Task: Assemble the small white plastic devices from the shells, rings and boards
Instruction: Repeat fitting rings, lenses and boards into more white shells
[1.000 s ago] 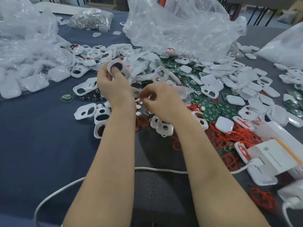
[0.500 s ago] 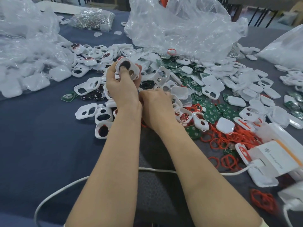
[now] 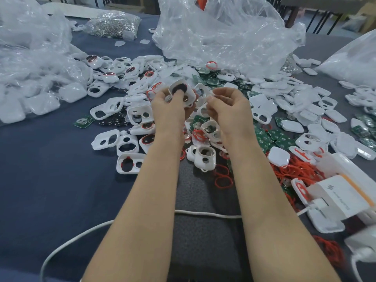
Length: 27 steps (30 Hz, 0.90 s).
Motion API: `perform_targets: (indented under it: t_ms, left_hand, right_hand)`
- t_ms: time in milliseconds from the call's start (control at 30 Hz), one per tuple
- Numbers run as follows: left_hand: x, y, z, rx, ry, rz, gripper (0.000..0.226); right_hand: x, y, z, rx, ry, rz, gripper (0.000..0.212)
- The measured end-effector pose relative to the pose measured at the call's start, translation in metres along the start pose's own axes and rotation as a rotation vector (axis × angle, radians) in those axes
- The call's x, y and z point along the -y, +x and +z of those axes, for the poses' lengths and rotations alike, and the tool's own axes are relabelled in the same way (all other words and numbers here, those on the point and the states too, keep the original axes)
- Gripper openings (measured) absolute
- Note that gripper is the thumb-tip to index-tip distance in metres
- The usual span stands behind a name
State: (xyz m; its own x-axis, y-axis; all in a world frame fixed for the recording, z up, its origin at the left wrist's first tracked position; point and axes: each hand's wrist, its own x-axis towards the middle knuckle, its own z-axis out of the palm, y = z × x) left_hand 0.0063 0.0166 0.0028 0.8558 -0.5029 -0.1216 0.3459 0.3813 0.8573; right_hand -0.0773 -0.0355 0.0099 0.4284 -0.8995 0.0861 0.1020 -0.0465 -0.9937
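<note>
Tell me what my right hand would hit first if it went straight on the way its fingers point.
Probably the white shell gripped in your left hand. The right hand has its curled fingers aimed leftward at it, though depth between them is unclear.

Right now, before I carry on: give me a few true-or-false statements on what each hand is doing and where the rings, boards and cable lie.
1. The left hand holds a white shell. True.
2. The right hand lies flat on the table. False: it is up beside the left hand, fingers curled. I cannot tell if it holds anything.
3. Most red rings lie to the right of the arms. True.
4. The green boards are all bagged. False: they lie loose among the shells on the table.
5. A white cable runs beneath both forearms. True.
</note>
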Motion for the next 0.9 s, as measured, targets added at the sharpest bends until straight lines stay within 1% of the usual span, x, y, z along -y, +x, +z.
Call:
perform_targets:
  t_ms: [200, 300, 400, 567, 700, 767, 900]
  left_hand:
    - [0.003, -0.005, 0.004, 0.081, 0.086, 0.012, 0.019]
    - [0.005, -0.006, 0.005, 0.124, 0.100, 0.026, 0.019]
    - [0.008, -0.005, 0.005, 0.108, 0.128, 0.050, 0.019]
    - [0.011, -0.002, 0.002, 0.076, 0.257, 0.107, 0.013]
    - [0.012, -0.004, 0.003, 0.078, 0.232, 0.092, 0.007]
    - [0.013, -0.004, 0.004, 0.085, 0.236, 0.086, 0.008]
    - [0.014, -0.003, 0.004, 0.098, 0.259, 0.060, 0.018]
  right_hand:
    - [-0.001, 0.003, -0.005, -0.028, -0.086, -0.037, 0.021]
    - [-0.001, 0.005, -0.006, -0.050, -0.084, -0.064, 0.019]
    - [-0.002, 0.005, -0.007, -0.077, -0.079, -0.089, 0.015]
    - [-0.002, 0.004, -0.005, -0.099, -0.110, -0.115, 0.018]
    - [-0.004, 0.003, -0.005, -0.103, -0.155, -0.132, 0.018]
    - [-0.005, 0.003, -0.004, -0.099, -0.188, -0.138, 0.017]
    - [-0.008, 0.003, -0.003, -0.111, -0.273, -0.177, 0.008]
